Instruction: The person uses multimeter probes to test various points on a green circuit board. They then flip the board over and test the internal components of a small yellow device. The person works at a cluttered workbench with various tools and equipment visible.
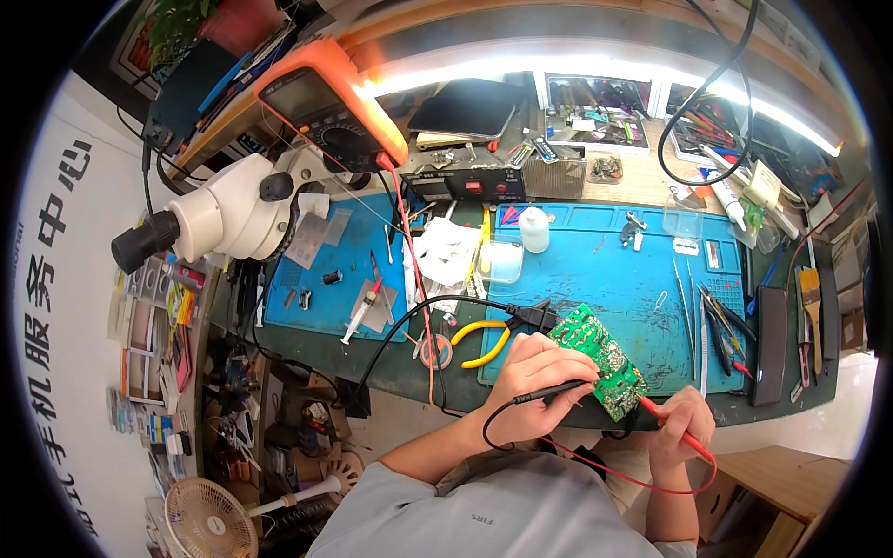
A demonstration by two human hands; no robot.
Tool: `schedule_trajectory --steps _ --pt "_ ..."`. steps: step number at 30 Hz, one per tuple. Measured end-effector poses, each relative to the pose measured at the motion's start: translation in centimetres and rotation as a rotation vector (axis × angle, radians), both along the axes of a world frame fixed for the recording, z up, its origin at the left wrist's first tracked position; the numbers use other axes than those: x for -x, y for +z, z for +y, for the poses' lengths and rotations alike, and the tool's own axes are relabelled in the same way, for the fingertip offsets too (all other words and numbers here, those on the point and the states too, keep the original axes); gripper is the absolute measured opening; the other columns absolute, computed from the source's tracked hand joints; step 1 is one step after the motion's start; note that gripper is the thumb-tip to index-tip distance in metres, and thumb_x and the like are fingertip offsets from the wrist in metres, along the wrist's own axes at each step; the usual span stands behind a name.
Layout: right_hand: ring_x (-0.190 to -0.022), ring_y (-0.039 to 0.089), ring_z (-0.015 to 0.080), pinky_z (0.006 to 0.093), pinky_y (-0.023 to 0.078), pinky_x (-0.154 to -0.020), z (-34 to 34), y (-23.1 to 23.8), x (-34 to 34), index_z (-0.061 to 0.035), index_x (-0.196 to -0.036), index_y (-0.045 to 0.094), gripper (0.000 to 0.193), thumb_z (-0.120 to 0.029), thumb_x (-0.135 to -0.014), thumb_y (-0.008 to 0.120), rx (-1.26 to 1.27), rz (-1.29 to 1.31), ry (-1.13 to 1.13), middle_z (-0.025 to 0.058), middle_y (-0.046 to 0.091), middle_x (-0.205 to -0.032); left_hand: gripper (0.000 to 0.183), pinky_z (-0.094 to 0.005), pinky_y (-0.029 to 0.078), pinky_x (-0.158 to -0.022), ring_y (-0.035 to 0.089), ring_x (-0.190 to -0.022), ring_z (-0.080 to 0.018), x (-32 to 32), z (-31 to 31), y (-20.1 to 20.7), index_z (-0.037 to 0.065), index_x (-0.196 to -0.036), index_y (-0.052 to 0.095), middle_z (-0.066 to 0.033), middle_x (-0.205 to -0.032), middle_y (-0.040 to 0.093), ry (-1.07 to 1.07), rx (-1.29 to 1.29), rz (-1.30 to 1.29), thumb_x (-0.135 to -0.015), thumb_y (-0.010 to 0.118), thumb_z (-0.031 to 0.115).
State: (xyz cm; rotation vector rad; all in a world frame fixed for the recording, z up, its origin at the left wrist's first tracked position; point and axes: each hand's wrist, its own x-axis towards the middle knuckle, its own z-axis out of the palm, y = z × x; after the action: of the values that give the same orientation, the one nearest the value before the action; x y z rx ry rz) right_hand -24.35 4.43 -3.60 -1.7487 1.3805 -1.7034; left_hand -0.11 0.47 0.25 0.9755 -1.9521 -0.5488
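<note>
Over the front edge of the blue mat, a green circuit board [603, 358] is held tilted, solder side up. My left hand [532, 386] is closed around a black test probe [549, 391] at the board's left side; its fingers meet the board's edge. In my right hand [681, 426] is a red test probe [690, 441], its front end at the board's lower right corner. Whether either tip touches a contact is too small to tell. A black cable connector [530, 317] sits against the board's upper left corner. Yellow-handled pliers [482, 342] lie left of it.
An orange multimeter [326, 107] stands at the back left, above a white microscope [219, 219]. Blue mats [577, 270] cover the bench. A white bottle [534, 230], a syringe [361, 314], tweezers [686, 307] and a dark phone [768, 344] lie around. Test leads cross the left side.
</note>
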Motion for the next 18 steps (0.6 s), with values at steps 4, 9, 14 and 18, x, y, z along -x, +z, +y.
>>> schedule_trajectory --steps 4,9,14,18 --pt "-0.048 0.049 0.0201 0.0326 0.036 -0.047 -0.1 0.0 -0.2 -0.0023 -0.061 0.055 0.032 -0.009 -0.092 0.054 0.002 -0.008 -0.001 0.0080 0.055 -0.056 0.016 -0.0312 0.040 -0.081 0.060 -0.085 -0.0176 -0.1 -0.1 0.1 0.014 -0.095 0.074 0.0024 -0.103 0.076 0.003 0.002 -0.002 -0.081 0.082 0.010" --pt "-0.049 0.049 0.0230 0.0349 0.038 -0.047 -0.5 1.2 -0.4 -0.0021 -0.063 0.055 0.031 -0.009 -0.093 0.053 0.023 0.064 0.020 0.0090 0.054 -0.057 0.017 -0.0325 0.042 -0.079 0.063 -0.083 -0.0197 -0.2 -0.6 0.5 0.012 -0.094 0.074 -0.0005 -0.100 0.077 -0.037 0.027 0.003 -0.080 0.081 0.007" --pt "-0.051 0.054 0.0208 0.0333 0.043 -0.048 -0.4 1.5 0.4 -0.0013 -0.067 0.058 0.024 -0.003 -0.091 0.055 0.001 0.068 0.098 0.0075 0.059 -0.060 0.011 -0.0333 0.043 -0.078 0.061 -0.082 -0.0214 0.4 -0.4 0.1 0.010 -0.092 0.073 -0.0036 -0.098 0.077 -0.006 0.047 -0.036 -0.083 0.079 0.009" --pt "-0.051 0.055 0.0196 0.0322 0.043 -0.048 -0.5 1.2 0.3 -0.0014 -0.067 0.060 0.023 -0.001 -0.090 0.056 0.016 0.031 0.105 0.0068 0.060 -0.061 0.009 -0.0326 0.043 -0.079 0.060 -0.083 -0.0210 0.5 -0.3 -0.1 0.009 -0.093 0.073 -0.0047 -0.097 0.077 -0.002 0.028 -0.048 -0.086 0.078 0.013"
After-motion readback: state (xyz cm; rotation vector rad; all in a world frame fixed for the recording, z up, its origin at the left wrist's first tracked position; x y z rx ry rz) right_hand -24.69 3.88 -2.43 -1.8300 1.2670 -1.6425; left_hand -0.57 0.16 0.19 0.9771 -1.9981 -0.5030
